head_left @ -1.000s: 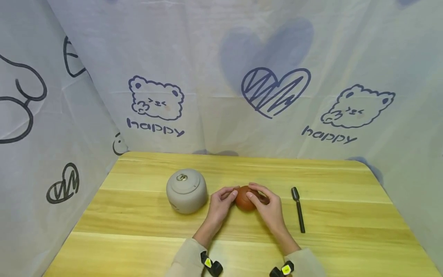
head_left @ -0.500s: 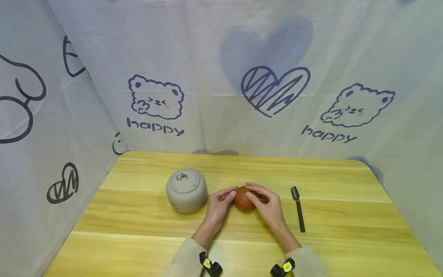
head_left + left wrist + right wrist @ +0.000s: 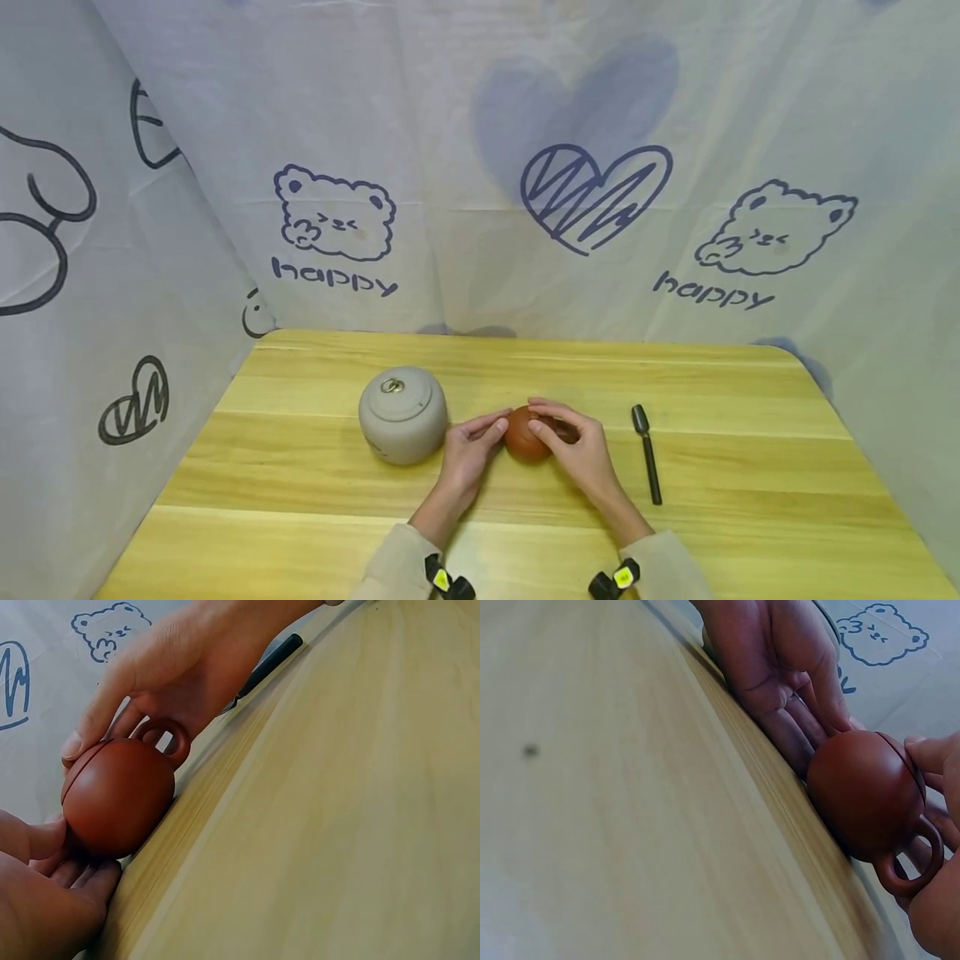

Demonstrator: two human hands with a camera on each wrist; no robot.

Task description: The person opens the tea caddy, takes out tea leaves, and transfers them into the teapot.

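Note:
A small reddish-brown clay teapot (image 3: 527,439) with a round body and a ring handle (image 3: 932,859) stands on the table between both hands. At its left side, my left hand (image 3: 465,457) holds it with thumb and fingers; the fingers' exact hold is partly hidden behind the pot. From the handle side my right hand (image 3: 582,450) grips it, the thumb by the lid seam, which shows as a dark line in the right wrist view. The left wrist view shows the teapot (image 3: 120,796) with its handle toward the right hand (image 3: 169,682).
Left of the hands stands a grey lidded jar (image 3: 403,427) with a metal ring on its lid. To the right lies a dark-handled scoop (image 3: 647,457). A wooden table (image 3: 300,542) carries everything, with printed cloth (image 3: 450,108) hanging behind and at the sides.
Both hands and the teapot have shifted slightly to the left. My left forearm has also moved a little left. The jar and scoop stay in place.

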